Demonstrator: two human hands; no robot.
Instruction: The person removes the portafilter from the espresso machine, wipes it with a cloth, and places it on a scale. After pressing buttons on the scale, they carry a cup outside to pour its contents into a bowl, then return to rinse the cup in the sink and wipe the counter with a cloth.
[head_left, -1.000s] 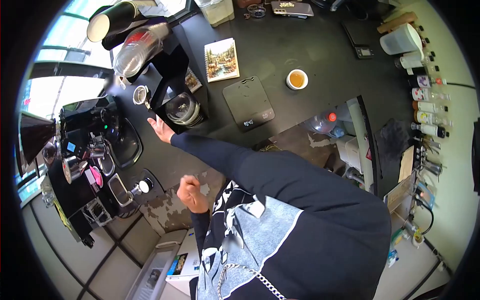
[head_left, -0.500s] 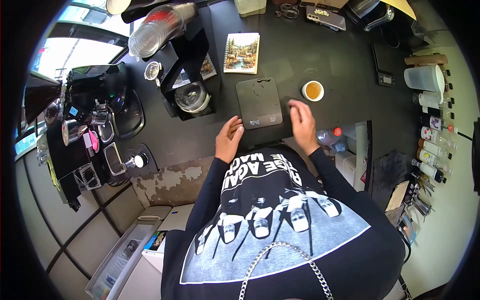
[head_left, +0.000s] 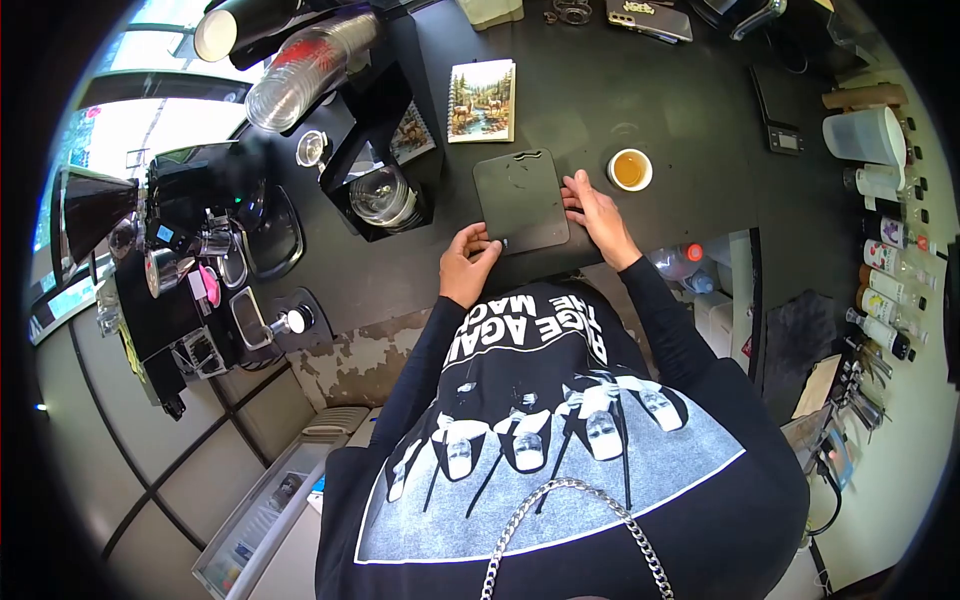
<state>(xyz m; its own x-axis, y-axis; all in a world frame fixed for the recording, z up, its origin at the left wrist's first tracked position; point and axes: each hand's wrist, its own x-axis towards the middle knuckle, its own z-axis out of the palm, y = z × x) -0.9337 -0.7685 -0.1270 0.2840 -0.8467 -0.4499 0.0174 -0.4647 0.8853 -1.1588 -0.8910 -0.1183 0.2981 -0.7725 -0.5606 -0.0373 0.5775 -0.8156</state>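
Note:
A thin black kitchen scale (head_left: 521, 200) lies flat on the dark counter in front of me, its readout no longer lit apart from a faint spot near the left hand. My left hand (head_left: 468, 262) is at the near left corner, thumb on the scale's top surface and the other fingers loosely curved beside the edge. Along the right edge, my right hand (head_left: 598, 215) touches or nearly touches the scale with fingers stretched and apart. Just beyond that hand stands a small white cup (head_left: 630, 170) holding amber-brown liquid.
A spiral notebook (head_left: 481, 101) with a forest picture lies behind the scale. To the left are stacked clear plastic cups (head_left: 310, 72), a black organizer (head_left: 390, 130) and coffee equipment. A second scale (head_left: 780, 115), a white jug (head_left: 862, 135) and several bottles line the right. A phone (head_left: 650, 20) lies at the back.
Both hands have moved inward to the scale, the left thumb now on its near left corner. The lit digits on its display have gone dark. The view has shifted slightly.

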